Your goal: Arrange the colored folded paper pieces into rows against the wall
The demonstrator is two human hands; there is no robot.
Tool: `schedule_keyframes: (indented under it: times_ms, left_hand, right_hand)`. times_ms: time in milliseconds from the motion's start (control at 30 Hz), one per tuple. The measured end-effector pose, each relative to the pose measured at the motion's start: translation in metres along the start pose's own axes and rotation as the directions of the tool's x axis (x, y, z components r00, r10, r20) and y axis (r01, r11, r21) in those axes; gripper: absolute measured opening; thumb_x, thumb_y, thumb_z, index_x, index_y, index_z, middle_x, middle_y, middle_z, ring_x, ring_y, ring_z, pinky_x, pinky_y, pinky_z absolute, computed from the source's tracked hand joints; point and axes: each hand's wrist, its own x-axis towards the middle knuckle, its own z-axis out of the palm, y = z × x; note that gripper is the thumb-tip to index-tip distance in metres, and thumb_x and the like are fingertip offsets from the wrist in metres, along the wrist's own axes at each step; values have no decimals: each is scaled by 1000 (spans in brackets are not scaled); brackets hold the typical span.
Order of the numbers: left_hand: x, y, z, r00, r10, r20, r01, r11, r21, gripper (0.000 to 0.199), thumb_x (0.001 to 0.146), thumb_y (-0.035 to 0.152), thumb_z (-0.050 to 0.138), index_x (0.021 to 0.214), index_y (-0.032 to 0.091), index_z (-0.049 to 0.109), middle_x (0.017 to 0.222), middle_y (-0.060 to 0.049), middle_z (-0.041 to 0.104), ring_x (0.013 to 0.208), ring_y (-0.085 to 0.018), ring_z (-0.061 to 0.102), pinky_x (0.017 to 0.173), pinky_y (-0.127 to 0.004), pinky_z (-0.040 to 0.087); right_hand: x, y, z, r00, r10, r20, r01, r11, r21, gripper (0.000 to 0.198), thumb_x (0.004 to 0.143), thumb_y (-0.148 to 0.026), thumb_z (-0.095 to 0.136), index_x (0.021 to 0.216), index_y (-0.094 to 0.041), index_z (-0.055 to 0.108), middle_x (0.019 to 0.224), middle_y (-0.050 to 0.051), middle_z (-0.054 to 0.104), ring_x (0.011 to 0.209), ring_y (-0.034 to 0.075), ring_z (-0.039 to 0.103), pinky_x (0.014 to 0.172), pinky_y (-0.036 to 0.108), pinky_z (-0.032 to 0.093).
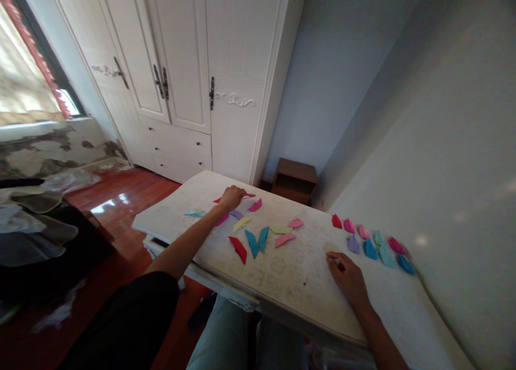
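Matt paper pieces (237, 249), glossy floor (128, 227)

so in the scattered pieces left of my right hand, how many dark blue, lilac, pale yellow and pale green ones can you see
dark blue pieces: 2
lilac piece: 1
pale yellow piece: 1
pale green piece: 1
total: 5

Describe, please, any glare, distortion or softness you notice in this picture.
In the head view, glare marks the reddish floor and a faint bright spot shows on the white wall; wide-angle distortion tilts the wardrobe; fine detail on the red folded paper looks soft.
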Motion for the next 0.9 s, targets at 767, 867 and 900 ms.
schedule_keyframes:
  times_ms: [767, 867, 900]
  left_hand:
    - [-111, 115, -50, 920, 39, 390, 392, -121, -912, 4, 82, 12, 64, 83, 9, 62, 66, -5, 67, 50, -10, 61, 52, -19, 52]
    - [-115, 128, -50, 888, 83, 452, 460, -154, -875, 7, 81, 12, 65, 87, 10, 63, 65, -4, 66, 52, -9, 60, 52, -19, 52]
    - [-117, 133, -50, 881, 90, 464, 472, -145, -869, 11, 81, 11, 64, 92, 11, 64, 65, -4, 66, 51, -9, 59, 51, -18, 51]
  right_hand:
    - [-2, 1, 1, 1000, -19, -8, 19, 1000, 13, 35, 86, -42, 45, 95, -17, 68, 95, 9, 69, 73, 20, 62, 73, 35, 50]
    - [-3, -1, 1, 999, -24, -24, 25, 999, 20, 34, 85, -42, 45, 94, -18, 68, 94, 9, 69, 72, 20, 61, 73, 35, 50]
    - [-3, -1, 1, 999, -24, -26, 24, 999, 24, 34, 85, -41, 45, 93, -18, 68, 94, 9, 69, 73, 20, 61, 73, 35, 50]
